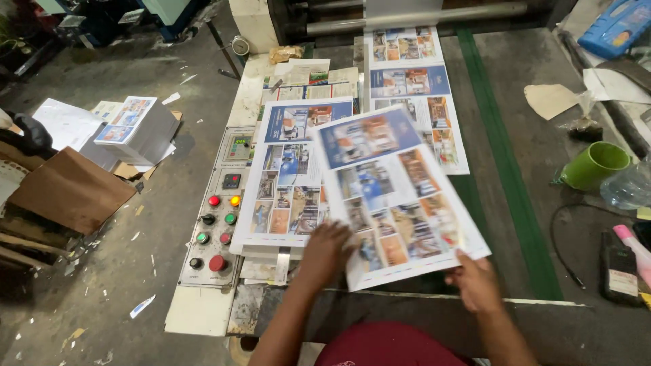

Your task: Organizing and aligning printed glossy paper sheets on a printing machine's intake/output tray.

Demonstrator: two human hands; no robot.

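Note:
A large printed sheet [397, 196] with blue headers and many small photos is lifted and tilted, motion-blurred. My right hand [477, 283] grips its lower right corner. My left hand [327, 249] touches its lower left edge, fingers partly under the paper. Beneath and to the left lies a stack of similar printed sheets [288, 173] on the machine table. Another printed sheet [413, 88] lies further back, coming out from the metal rollers [413, 17].
A control panel [217, 213] with red, green and yellow buttons sits left of the stack. On the floor at left stand a pile of printed sheets [132, 129] and brown cardboard [68, 190]. A green cup [597, 165], plastic bottle [627, 186] and green belt [505, 156] lie right.

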